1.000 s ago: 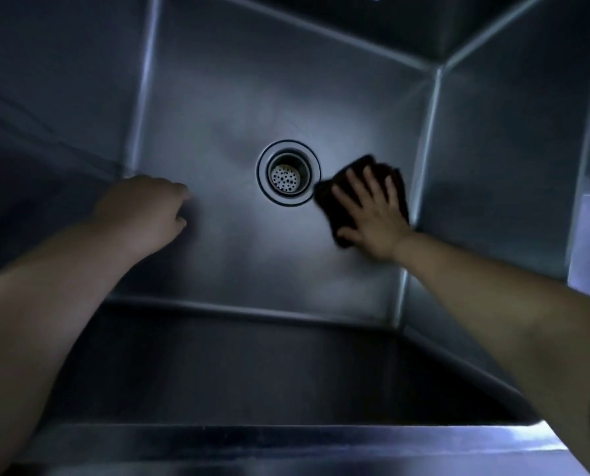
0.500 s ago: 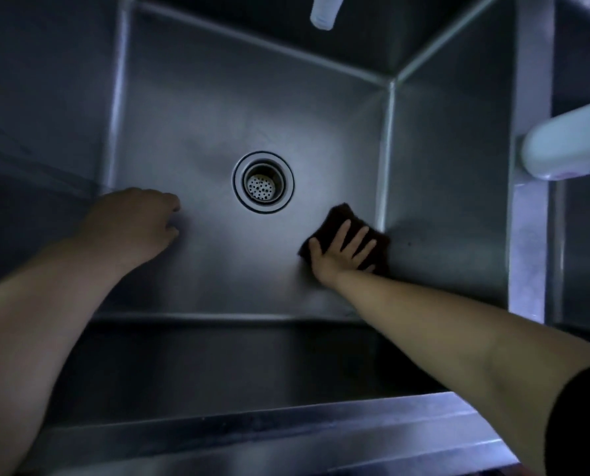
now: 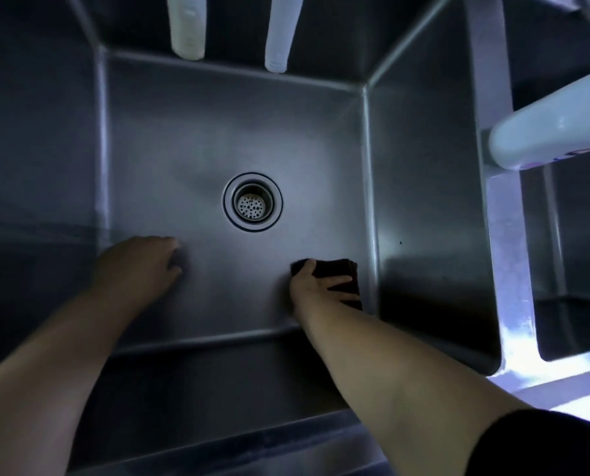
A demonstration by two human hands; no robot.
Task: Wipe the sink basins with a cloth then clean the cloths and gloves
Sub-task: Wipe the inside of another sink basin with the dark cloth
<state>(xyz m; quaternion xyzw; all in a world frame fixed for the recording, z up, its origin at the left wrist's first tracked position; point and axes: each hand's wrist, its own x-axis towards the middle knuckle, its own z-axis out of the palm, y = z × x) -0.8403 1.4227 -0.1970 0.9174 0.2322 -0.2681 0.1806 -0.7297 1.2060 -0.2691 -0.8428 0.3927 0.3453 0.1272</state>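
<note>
Basin: steel sink (image 3: pixel 190 139) seen from above, drain (image 3: pixel 252 202) at the middle of its floor.
Right hand (image 3: pixel 316 285): arm reached down and forward from the lower right; palm lay flat on the cloth, fingers straight and spread, pointing right toward the side wall, thumb over the cloth's left edge.
Cloth (image 3: pixel 338 269): dark, folded, flat on the basin floor in the near right corner, just beside the right wall.
Left hand (image 3: pixel 139 266): arm stretched in from the lower left; knuckles up, fingers curled under and holding nothing, fingertips against the floor, left of the drain and well apart from the cloth.
Back wall: two pale tubes (image 3: pixel 187 27) hung down over the basin.
Right side: white fixture (image 3: pixel 554 132) over the divider beside a second basin (image 3: pixel 582 255).
</note>
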